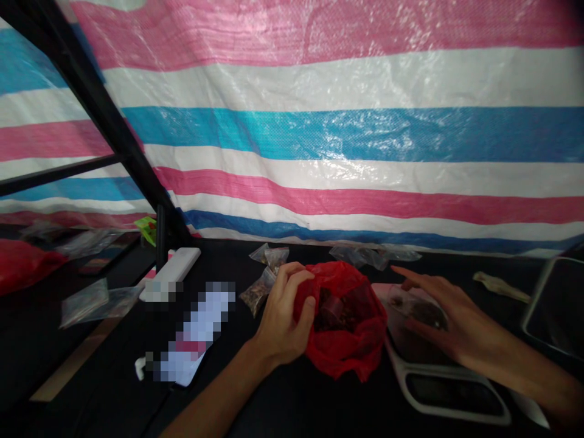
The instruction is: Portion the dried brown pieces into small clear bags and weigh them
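Observation:
A red plastic bag (344,356) stands with its mouth open in front of me, holding dark brown bits and a small translucent cup (332,309). My left hand (287,316) has its fingers curled over the bag's left rim. To the right lies a pale kitchen scale (404,377) with a dark display. On its platform rests a clear, shiny packet or dish (422,310) with brownish contents; which of the two I cannot tell. My right hand (442,310) hovers over it, thumb and fingers spread apart. Whether its fingertips touch the clear thing is unclear.
Small filled clear bags (258,292) lie left of the red bag. Clear bags (360,255) lie behind it. A phone (196,340), a white earbud (140,368) and a white box-like object (176,271) are at left. A black metal frame (104,115) and striped sheeting (342,134) bound the table.

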The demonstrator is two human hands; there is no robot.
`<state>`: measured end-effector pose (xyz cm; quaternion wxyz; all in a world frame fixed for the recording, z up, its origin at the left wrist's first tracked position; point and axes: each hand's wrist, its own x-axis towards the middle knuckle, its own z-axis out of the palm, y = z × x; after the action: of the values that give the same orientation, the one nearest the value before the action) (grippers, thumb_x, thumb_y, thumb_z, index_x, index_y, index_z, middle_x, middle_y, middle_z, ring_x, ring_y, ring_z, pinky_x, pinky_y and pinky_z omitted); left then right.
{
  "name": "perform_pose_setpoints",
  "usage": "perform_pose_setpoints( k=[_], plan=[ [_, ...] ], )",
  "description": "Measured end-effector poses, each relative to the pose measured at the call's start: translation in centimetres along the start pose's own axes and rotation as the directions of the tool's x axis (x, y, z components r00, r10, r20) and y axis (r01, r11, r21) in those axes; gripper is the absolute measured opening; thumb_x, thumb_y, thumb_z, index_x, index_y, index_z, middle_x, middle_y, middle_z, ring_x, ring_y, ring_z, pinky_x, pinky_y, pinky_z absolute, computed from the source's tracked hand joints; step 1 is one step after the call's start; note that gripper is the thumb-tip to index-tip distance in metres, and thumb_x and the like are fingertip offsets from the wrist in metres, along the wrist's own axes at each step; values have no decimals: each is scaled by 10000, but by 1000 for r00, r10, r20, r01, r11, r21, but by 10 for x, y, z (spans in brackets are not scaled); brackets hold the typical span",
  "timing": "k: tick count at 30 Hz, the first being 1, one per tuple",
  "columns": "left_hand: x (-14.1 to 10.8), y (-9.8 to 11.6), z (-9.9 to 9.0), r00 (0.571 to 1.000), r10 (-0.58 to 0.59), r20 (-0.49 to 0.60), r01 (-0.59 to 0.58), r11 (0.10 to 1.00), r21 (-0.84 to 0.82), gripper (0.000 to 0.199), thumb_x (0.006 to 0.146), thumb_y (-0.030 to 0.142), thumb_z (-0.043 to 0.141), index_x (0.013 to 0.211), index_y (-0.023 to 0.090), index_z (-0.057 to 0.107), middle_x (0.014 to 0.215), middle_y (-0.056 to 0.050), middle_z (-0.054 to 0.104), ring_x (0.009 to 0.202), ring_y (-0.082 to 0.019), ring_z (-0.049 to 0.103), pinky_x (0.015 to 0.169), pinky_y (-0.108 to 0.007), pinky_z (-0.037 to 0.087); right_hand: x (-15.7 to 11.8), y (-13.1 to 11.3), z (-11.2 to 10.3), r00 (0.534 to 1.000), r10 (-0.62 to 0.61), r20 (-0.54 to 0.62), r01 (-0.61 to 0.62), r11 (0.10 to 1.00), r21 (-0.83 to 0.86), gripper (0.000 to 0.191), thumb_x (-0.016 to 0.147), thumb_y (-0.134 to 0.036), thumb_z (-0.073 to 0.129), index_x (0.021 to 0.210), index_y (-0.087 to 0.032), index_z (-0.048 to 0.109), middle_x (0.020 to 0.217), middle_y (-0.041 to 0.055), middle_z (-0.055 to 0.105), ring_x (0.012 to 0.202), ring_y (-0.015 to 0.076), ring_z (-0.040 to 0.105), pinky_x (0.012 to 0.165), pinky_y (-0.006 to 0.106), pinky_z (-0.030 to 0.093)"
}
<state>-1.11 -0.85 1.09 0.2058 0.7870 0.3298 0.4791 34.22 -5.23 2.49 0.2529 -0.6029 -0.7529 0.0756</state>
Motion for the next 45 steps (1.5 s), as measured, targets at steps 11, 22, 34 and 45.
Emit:
perform_pose_setpoints(
  k=[11,22,34,45],
  plan=[
    [3,-16,-8,954,150,-259,-86,967,241,316,1029,154,393,1315,188,522,1274,-143,522,1180,-253,574,975,-432,522,-6,-5,-8,994,-37,106,31,998,64,804,692,-151,557,1460,-371,462,1453,73,580,1386,343,544,1183,574,413],
    [3,-11,-7,949,198,-245,-117,944,307,316,1000,148,445,1299,197,535,1223,-140,545,1110,-252,609,917,-426,560,-3,7,-1,998,30,49,-32,998,49,401,841,-269,658,1222,-373,590,1205,58,717,1140,339,699,988,467,559],
    [6,-7,-9,956,159,-245,-89,958,272,314,976,100,470,1268,190,544,1173,-128,571,1086,-243,612,913,-392,547,7,-48,25,993,-113,41,112,994,19,439,966,-407,651,1398,-376,580,1301,54,726,1174,310,703,1024,487,569],
    [5,-10,-6,971,158,-180,-122,974,193,288,980,49,441,1201,186,566,1094,-107,622,1026,-223,606,881,-367,527,10,-55,24,982,-191,-10,189,977,-95,377,1011,-405,600,1385,-365,627,1279,17,770,1136,263,736,992,457,591]
  ],
)
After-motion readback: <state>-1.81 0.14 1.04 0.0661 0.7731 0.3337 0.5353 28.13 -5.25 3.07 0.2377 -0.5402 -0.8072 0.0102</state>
